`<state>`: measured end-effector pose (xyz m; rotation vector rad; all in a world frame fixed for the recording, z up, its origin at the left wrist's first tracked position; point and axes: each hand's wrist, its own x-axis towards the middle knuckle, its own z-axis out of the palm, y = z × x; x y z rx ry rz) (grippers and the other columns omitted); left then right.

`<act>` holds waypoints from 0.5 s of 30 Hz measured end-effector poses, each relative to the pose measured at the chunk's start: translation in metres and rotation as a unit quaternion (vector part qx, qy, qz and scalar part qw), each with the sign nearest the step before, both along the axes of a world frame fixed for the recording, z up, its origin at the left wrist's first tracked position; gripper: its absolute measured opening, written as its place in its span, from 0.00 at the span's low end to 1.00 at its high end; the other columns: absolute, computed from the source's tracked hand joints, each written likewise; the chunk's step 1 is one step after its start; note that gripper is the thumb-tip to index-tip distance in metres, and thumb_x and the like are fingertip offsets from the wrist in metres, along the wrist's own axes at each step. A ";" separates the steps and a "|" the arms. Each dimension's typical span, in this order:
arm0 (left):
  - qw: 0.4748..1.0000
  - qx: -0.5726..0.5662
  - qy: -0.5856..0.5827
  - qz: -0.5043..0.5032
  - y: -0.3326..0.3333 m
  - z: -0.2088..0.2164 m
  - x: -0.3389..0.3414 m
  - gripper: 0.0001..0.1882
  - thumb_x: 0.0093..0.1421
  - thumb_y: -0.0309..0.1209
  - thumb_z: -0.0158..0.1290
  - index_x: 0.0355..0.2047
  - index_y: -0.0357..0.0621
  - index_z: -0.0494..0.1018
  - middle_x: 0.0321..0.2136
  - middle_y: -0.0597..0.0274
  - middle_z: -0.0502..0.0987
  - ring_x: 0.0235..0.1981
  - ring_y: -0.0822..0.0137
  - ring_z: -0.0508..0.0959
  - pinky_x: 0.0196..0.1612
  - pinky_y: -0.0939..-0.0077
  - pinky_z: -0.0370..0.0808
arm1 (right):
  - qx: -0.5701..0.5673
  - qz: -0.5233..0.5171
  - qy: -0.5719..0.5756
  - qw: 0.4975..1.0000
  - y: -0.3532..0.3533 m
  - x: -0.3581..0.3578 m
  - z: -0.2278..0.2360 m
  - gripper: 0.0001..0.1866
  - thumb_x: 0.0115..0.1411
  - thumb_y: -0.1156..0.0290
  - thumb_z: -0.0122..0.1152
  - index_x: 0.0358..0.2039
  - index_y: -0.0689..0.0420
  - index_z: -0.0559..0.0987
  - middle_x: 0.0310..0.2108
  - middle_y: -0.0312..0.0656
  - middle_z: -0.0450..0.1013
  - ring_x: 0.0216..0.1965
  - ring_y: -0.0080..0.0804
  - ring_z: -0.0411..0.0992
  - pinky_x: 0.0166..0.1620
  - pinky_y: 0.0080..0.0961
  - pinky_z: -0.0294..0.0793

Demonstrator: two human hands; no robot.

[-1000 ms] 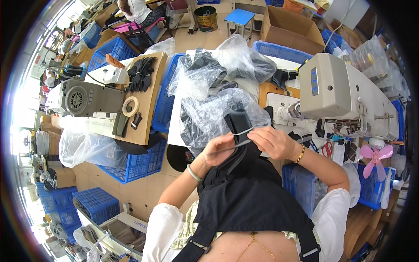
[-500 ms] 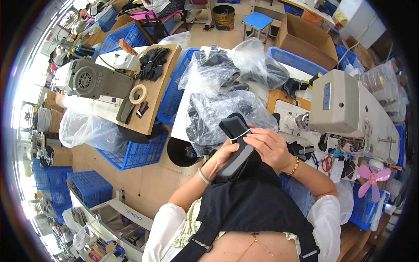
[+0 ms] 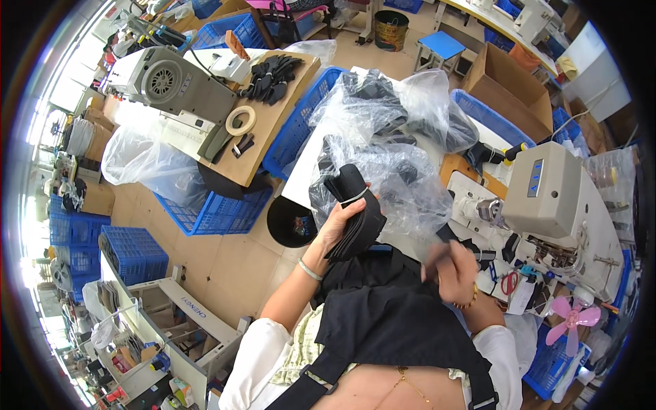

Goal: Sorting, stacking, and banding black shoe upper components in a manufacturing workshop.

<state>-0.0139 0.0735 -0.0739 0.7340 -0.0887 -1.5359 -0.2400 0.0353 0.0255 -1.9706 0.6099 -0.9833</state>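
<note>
My left hand [image 3: 333,229] is wrapped round a bundle of black fabric pieces [image 3: 362,225], held upright in front of my black apron [image 3: 383,321]. A thin pale band [image 3: 353,199] circles the bundle near its top, and the stacked edges fan out at the bottom. My right hand [image 3: 454,275] is apart from the bundle, off to the right and smeared by motion; whether it holds anything is not clear. A dark strip [image 3: 446,233] shows just beyond its fingers. Clear plastic bags [image 3: 403,181] with black pieces inside lie on the white table past both hands.
A sewing machine [image 3: 547,184] stands to the right, with red-handled scissors [image 3: 509,282] and a pink fan [image 3: 572,320] close by. Another machine [image 3: 171,82] and a tape roll [image 3: 240,120] are at the left. A black bin [image 3: 283,225] stands on the floor beside the table.
My right hand has left the bundle and moved right and down. The left hand has turned the bundle, so its stacked edges show. The whole view has shifted.
</note>
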 end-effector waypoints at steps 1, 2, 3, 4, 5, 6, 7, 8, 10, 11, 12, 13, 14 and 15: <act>0.999 0.000 -0.005 -0.037 0.006 0.004 0.003 0.22 0.57 0.29 0.54 0.52 0.39 0.63 0.42 0.55 0.74 0.39 0.63 0.78 0.43 0.68 0.77 | 0.167 0.008 0.017 0.986 -0.002 0.015 0.002 0.10 0.59 0.72 0.51 0.22 0.58 0.75 0.14 0.32 0.66 0.15 0.20 0.62 0.20 0.16 0.58; 0.997 -0.003 -0.012 -0.072 0.008 0.007 0.005 0.23 0.57 0.29 0.54 0.53 0.39 0.63 0.43 0.53 0.74 0.41 0.63 0.77 0.44 0.67 0.77 | 0.328 0.016 0.033 0.944 -0.009 0.028 0.003 0.13 0.62 0.69 0.51 0.21 0.59 0.75 0.12 0.28 0.64 0.12 0.12 0.57 0.16 0.12 0.54; 0.998 -0.058 -0.027 -0.023 0.007 0.012 -0.003 0.25 0.57 0.30 0.55 0.53 0.38 0.62 0.46 0.49 0.72 0.44 0.59 0.76 0.47 0.64 0.76 | 0.384 0.005 0.034 0.923 -0.006 0.035 -0.010 0.14 0.62 0.67 0.51 0.21 0.58 0.75 0.12 0.26 0.61 0.13 0.10 0.55 0.16 0.12 0.52; 0.998 -0.057 -0.026 -0.019 0.008 0.013 -0.003 0.25 0.57 0.30 0.55 0.53 0.38 0.62 0.46 0.49 0.72 0.44 0.59 0.76 0.47 0.64 0.76 | 0.438 -0.004 0.036 0.898 -0.005 0.042 -0.030 0.15 0.63 0.64 0.52 0.21 0.57 0.75 0.12 0.23 0.58 0.13 0.08 0.52 0.17 0.12 0.49; 0.997 -0.064 0.000 -0.041 0.009 0.014 -0.003 0.26 0.56 0.30 0.56 0.53 0.37 0.62 0.47 0.48 0.72 0.45 0.58 0.76 0.48 0.63 0.75 | 0.376 0.013 0.044 0.925 -0.005 0.044 -0.042 0.17 0.63 0.63 0.51 0.21 0.59 0.76 0.12 0.27 0.63 0.12 0.10 0.55 0.16 0.11 0.52; 0.995 -0.071 0.027 -0.062 0.010 0.016 -0.002 0.27 0.55 0.31 0.57 0.53 0.37 0.62 0.48 0.47 0.71 0.46 0.56 0.75 0.48 0.63 0.75 | 0.376 0.018 0.045 0.925 -0.004 0.042 -0.047 0.17 0.63 0.63 0.51 0.21 0.59 0.76 0.12 0.27 0.63 0.12 0.10 0.55 0.16 0.11 0.52; 0.994 -0.071 0.033 -0.073 0.010 0.016 -0.002 0.28 0.54 0.31 0.58 0.53 0.36 0.62 0.48 0.46 0.71 0.47 0.55 0.75 0.48 0.63 0.75 | 0.429 0.037 0.046 0.902 -0.001 0.044 -0.047 0.17 0.63 0.63 0.51 0.21 0.60 0.76 0.13 0.30 0.66 0.12 0.11 0.57 0.16 0.11 0.53; 0.995 -0.070 0.033 -0.070 0.010 0.019 -0.003 0.28 0.54 0.31 0.58 0.53 0.36 0.62 0.48 0.46 0.71 0.47 0.55 0.75 0.48 0.63 0.75 | 0.479 0.055 0.046 0.875 0.000 0.045 -0.046 0.18 0.63 0.62 0.51 0.22 0.60 0.77 0.14 0.33 0.69 0.11 0.12 0.59 0.16 0.11 0.54; 0.995 -0.084 -0.006 -0.050 0.010 0.025 -0.007 0.28 0.53 0.29 0.58 0.53 0.35 0.62 0.48 0.45 0.71 0.47 0.55 0.75 0.48 0.62 0.76 | 0.485 0.073 0.048 0.870 0.001 0.046 -0.046 0.19 0.64 0.61 0.50 0.22 0.62 0.77 0.15 0.37 0.72 0.11 0.14 0.61 0.15 0.11 0.56; 0.995 -0.083 -0.006 -0.048 0.010 0.024 -0.007 0.28 0.53 0.29 0.58 0.53 0.35 0.62 0.48 0.45 0.71 0.47 0.55 0.75 0.48 0.62 0.76 | 0.478 0.073 0.058 0.873 0.002 0.046 -0.049 0.19 0.64 0.60 0.50 0.22 0.61 0.77 0.15 0.37 0.72 0.11 0.13 0.60 0.15 0.12 0.55; 0.996 -0.066 -0.016 -0.058 0.011 0.023 -0.008 0.27 0.53 0.28 0.58 0.52 0.35 0.63 0.47 0.45 0.71 0.46 0.55 0.75 0.47 0.62 0.76 | 0.471 0.072 0.068 0.877 0.002 0.046 -0.051 0.20 0.64 0.60 0.50 0.21 0.60 0.77 0.14 0.37 0.72 0.11 0.13 0.60 0.16 0.13 0.55; 0.996 -0.048 -0.024 -0.066 0.013 0.022 -0.008 0.27 0.52 0.27 0.58 0.51 0.34 0.63 0.47 0.45 0.72 0.46 0.56 0.75 0.46 0.62 0.76 | 0.471 0.075 0.069 0.876 0.001 0.046 -0.051 0.20 0.64 0.60 0.50 0.21 0.60 0.77 0.14 0.37 0.72 0.11 0.13 0.60 0.16 0.13 0.55; 0.997 -0.047 -0.025 -0.063 0.013 0.022 -0.008 0.27 0.52 0.27 0.58 0.51 0.34 0.63 0.47 0.45 0.72 0.46 0.56 0.75 0.46 0.62 0.76 | 0.448 0.095 0.099 0.884 -0.001 0.045 -0.051 0.20 0.63 0.60 0.51 0.21 0.60 0.77 0.14 0.36 0.71 0.11 0.14 0.61 0.16 0.14 0.56; 0.996 -0.046 -0.027 -0.068 0.013 0.023 -0.009 0.26 0.52 0.25 0.58 0.51 0.33 0.63 0.47 0.46 0.71 0.45 0.57 0.76 0.45 0.64 0.77 | 0.422 0.116 0.129 0.890 -0.004 0.043 -0.050 0.20 0.63 0.59 0.51 0.20 0.60 0.76 0.13 0.35 0.71 0.12 0.14 0.61 0.17 0.15 0.57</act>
